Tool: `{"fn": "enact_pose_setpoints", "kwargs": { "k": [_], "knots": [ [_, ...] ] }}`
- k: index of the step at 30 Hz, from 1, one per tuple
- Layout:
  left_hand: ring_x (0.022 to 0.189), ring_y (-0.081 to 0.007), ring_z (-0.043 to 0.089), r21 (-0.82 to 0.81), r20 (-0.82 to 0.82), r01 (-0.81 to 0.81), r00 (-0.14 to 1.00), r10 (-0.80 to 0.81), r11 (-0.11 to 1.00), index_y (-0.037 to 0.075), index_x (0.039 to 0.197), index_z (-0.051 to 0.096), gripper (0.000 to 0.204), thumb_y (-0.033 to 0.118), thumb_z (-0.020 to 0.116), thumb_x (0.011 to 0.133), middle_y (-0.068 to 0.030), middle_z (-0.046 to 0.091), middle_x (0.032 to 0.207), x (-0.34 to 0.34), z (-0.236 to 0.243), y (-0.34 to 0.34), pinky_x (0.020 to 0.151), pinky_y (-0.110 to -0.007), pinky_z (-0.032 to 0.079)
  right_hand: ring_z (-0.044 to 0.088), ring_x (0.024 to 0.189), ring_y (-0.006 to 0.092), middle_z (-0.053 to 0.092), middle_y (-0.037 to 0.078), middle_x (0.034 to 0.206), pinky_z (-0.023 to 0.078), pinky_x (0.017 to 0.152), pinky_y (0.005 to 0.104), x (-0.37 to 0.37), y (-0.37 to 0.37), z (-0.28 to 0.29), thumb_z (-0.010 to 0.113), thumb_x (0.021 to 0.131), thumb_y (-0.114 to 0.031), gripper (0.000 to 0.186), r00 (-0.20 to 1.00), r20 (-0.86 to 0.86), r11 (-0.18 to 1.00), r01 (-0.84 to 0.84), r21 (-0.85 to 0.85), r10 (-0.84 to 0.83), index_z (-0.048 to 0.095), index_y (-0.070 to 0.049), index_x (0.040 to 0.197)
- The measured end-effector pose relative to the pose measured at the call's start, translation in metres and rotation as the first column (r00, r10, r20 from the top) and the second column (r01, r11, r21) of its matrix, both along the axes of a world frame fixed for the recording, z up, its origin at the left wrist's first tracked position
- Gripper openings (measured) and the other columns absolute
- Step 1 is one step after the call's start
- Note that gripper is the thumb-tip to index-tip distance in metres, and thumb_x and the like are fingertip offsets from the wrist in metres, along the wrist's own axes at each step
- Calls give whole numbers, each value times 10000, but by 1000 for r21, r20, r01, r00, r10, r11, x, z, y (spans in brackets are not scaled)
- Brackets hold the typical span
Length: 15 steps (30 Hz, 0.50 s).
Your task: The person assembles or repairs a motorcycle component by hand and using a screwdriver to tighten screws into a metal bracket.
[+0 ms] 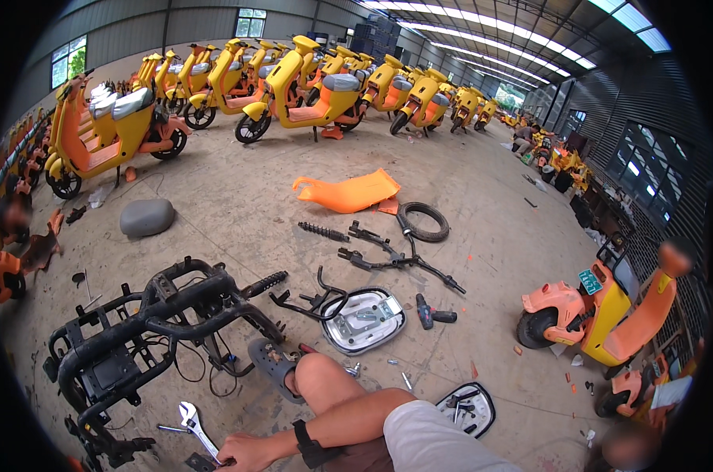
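Note:
My right hand [245, 451] comes in at the lower edge, closed around the handle of a silver adjustable wrench [202, 434]. The wrench's jaws point up and away, beside a thin metal rod [172, 429] close to the floor. Just left of that stands a bare black scooter frame [140, 330] with loose cables hanging from it. A small dark flat piece [200, 462] shows below the wrench. My left hand is out of sight.
Around me on the concrete lie a cordless drill [431, 312], an upturned seat base [364, 321], a shock absorber [323, 231], a fork [403, 258], a tyre [424, 222], an orange panel [348, 193] and a tray of parts [468, 409]. Yellow scooters [313, 90] stand in rows behind.

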<state>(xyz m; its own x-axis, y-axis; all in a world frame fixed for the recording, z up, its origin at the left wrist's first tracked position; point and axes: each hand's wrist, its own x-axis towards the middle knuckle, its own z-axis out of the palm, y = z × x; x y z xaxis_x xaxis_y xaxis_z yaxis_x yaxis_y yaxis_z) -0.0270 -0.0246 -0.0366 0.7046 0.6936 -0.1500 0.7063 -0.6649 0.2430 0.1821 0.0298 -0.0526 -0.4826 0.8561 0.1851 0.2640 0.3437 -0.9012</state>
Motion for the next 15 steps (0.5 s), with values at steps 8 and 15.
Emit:
{"fn": "enact_pose_setpoints", "kwargs": {
  "k": [8, 15],
  "knots": [
    [803, -84, 576, -51, 296, -6, 955, 21, 999, 172, 929, 620, 306, 351, 738, 711, 70, 613, 863, 21, 36, 6, 704, -273, 396, 514, 546, 395, 515, 206, 567, 379, 527, 442, 7, 0, -2, 595, 885, -400, 504, 1000, 0, 998, -23, -53, 23, 540, 26, 621],
    [848, -102, 593, -414, 197, -144, 950, 243, 899, 150, 971, 601, 352, 360, 730, 720, 35, 615, 902, 18, 63, 7, 695, -287, 423, 592, 614, 382, 590, 191, 615, 438, 567, 440, -4, -2, -2, 655, 823, -301, 373, 995, -89, 999, 39, -26, -41, 583, 27, 662]
  ]
}}
